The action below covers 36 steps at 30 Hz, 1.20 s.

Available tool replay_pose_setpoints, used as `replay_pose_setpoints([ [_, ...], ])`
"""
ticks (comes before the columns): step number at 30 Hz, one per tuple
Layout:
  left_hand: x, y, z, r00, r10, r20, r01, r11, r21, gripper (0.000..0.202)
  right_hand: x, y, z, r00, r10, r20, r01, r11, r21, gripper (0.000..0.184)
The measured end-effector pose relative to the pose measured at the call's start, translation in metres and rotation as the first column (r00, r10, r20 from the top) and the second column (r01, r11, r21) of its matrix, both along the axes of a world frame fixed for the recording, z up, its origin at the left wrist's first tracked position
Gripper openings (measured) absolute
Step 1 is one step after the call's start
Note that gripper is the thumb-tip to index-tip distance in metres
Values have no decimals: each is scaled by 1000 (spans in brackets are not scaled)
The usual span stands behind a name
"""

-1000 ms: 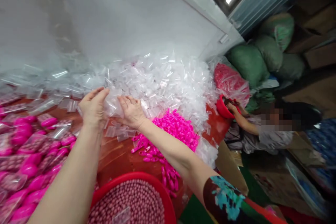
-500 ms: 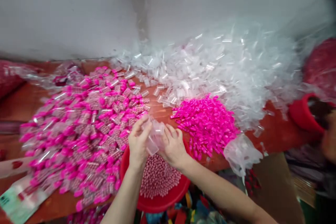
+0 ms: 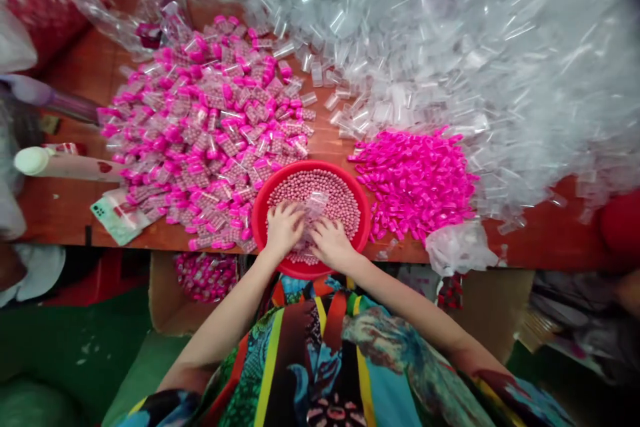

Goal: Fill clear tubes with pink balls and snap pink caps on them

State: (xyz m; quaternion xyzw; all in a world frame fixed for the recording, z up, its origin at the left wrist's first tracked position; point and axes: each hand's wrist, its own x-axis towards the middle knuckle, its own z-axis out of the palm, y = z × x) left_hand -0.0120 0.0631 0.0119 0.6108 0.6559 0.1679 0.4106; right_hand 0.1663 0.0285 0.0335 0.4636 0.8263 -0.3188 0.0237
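A red basin [image 3: 363, 213] of small pink beads [image 3: 340, 190] stands at the table's front edge. Down among the beads, my left hand [image 3: 285, 230] and my right hand [image 3: 330, 240] face each other with bent fingers. They press in from both sides on a few clear plastic containers [image 3: 316, 203]; the fingers partly hide these, and their exact number does not show. Left of the basin lies a large heap of bead-filled containers with pink caps [image 3: 210, 140]. Loose bright pink caps [image 3: 420, 180] are piled to the right.
Clear empty containers [image 3: 400, 80] form a big mound at the back right. A plastic bag [image 3: 460, 247] hangs over the front edge. On the left lie a phone [image 3: 120, 213] and a white bottle [image 3: 70, 163]. Below the table, a cardboard box [image 3: 165, 300] holds more pink pieces.
Both hands have gone down from above the basin into the beads, bringing the clear containers with them. The view has tilted downward, so my patterned clothing now shows.
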Motion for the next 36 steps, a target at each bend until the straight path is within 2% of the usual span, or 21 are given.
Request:
replay_pose_setpoints([
  [2,-4,-11,3,978,-125,-165,131,991,27,23,2,0,2,997,-52,-62,52,999,-8,27],
  [3,-7,-16,5,963,-150,-225,162,986,37,21,4,1,2,988,-121,-98,121,993,-9,24],
  [5,-9,-22,8,955,-119,-270,142,988,68,14,7,7,-1,943,-290,-162,293,956,-9,25],
  [8,-6,-22,11,968,-29,-249,67,987,147,21,13,23,-12,865,-457,-208,467,884,-3,28],
  [12,16,-1,6,985,-70,-158,99,978,184,19,15,46,-40,796,-551,-249,564,826,-26,39],
  [17,49,31,-9,961,-237,-139,253,961,108,39,4,53,-72,698,-638,-326,624,765,-160,36],
  [20,52,42,-15,946,-290,-147,298,954,35,39,1,50,-79,630,-697,-343,664,712,-228,36],
  [24,42,51,-17,939,-317,-136,314,948,-46,37,1,50,-81,567,-740,-362,695,665,-272,36],
  [27,36,54,-18,949,-282,-141,277,959,-57,32,-1,53,-82,553,-739,-383,697,663,-273,33],
  [32,36,55,-23,977,-183,-108,183,983,-2,22,0,53,-78,557,-686,-468,649,711,-270,24],
  [34,36,54,-28,986,-150,-71,152,988,24,26,3,50,-73,539,-674,-505,647,716,-263,25],
  [36,36,51,-32,990,-133,-37,134,990,35,33,7,48,-67,551,-627,-551,614,752,-242,26],
])
